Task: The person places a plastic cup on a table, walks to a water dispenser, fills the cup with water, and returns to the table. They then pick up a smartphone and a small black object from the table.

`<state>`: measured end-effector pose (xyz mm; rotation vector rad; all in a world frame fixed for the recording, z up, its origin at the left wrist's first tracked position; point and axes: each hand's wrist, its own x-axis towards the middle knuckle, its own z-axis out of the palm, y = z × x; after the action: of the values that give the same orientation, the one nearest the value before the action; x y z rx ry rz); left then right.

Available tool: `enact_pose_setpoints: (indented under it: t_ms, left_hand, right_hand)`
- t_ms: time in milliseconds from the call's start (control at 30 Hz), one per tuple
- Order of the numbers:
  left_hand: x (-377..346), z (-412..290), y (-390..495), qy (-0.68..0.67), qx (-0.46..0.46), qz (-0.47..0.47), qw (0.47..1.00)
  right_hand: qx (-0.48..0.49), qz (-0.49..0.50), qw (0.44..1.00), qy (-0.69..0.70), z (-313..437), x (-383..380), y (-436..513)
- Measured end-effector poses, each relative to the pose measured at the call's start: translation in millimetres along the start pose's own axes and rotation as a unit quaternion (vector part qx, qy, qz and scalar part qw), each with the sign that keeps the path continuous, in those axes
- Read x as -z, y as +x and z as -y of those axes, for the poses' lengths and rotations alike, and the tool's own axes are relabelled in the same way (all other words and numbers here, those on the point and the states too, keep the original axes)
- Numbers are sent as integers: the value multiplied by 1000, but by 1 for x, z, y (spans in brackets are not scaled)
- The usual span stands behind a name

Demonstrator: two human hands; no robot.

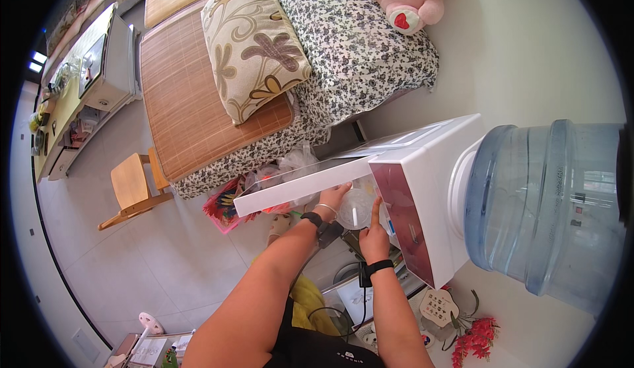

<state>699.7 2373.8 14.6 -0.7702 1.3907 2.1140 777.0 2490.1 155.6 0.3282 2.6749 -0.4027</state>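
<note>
A clear plastic cup [352, 210] with a short white stick-like part at its middle is at the front of a white water dispenser [436, 155]. My left hand [333, 200] grips the cup from its left side, thumb and fingers partly hidden by it. On the cup's other side is my right hand [375, 237], with its index finger pointing up along the dispenser's dark red front panel [398, 214] and the other fingers curled. Nothing shows in that hand. The dispenser's white door [302, 182] stands swung out beyond my left hand.
A blue water bottle [525, 204] sits on the dispenser. Beyond the door are a pink basket [225, 222] and a bed with a floral cover [356, 56]. A wooden chair [131, 180] stands left. Red artificial flowers [475, 338] are at lower right; a black cable [365, 303] hangs near my right wrist.
</note>
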Motion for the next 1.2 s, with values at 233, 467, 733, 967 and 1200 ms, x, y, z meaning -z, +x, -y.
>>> enact_pose_setpoints:
  t_ms: [233,467,733,967,1200]
  left_hand:
    - [-1,-5,-2,-10,12,5,1000]
    - [0,-5,-3,-5,19,6,1000]
    - [1,-1,0,35,-11,16,999]
    - [6,-4,-2,76,9,47,996]
    - [4,-1,-4,60,44,66,995]
  right_hand:
    - [3,-3,1000,-1,-2,-2,1]
    - [1,-4,1000,-2,-2,-2,1]
    - [9,-11,1000,4,-5,-4,1]
    - [14,-18,1000,12,-7,-6,2]
    - [15,-20,1000,5,-7,-5,2]
